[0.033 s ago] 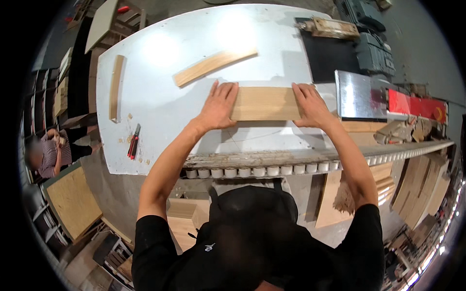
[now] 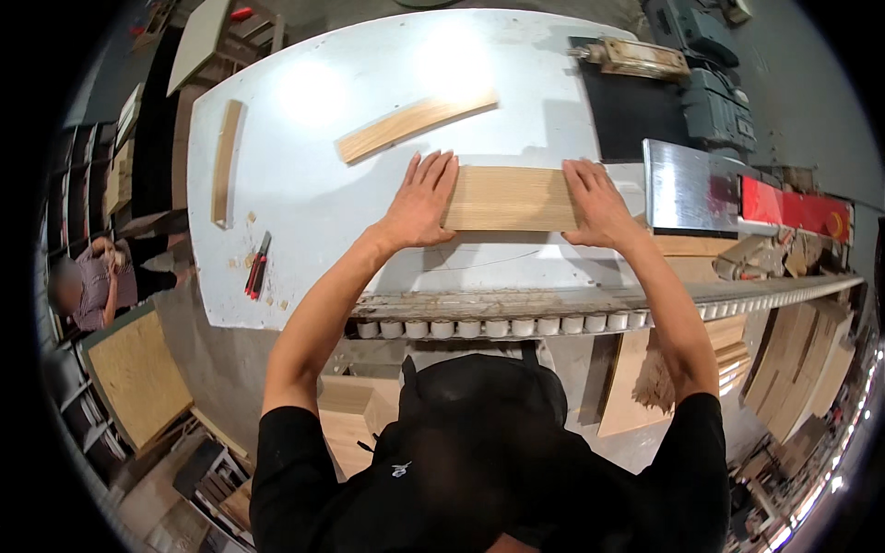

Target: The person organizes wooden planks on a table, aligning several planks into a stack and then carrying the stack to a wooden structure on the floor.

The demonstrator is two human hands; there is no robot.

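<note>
A flat, pale wooden board (image 2: 512, 198) lies crosswise on the white worktable (image 2: 304, 203), between my two hands. My left hand (image 2: 426, 198) is closed round its left end, thumb at the near edge and fingers toward the far edge. At the opposite end my right hand (image 2: 597, 203) grips it in the same way. Beyond the board, a slightly curved wooden strip (image 2: 419, 124) rests at a slant. Another narrow strip (image 2: 225, 164) is by the table's left edge. A red and black utility knife (image 2: 258, 265) lies near it, among small wood chips.
To the right stand a shiny metal plate (image 2: 690, 187), a red guard (image 2: 795, 207) and grey motors (image 2: 717, 106). A rail with white rollers (image 2: 498, 326) runs along the near edge. A person (image 2: 101, 286) is at the far left. Boards (image 2: 797, 359) are stacked at the lower right.
The scene sits slightly further right in the picture. Both hands keep their hold on the board, which stays in about the same place on the table.
</note>
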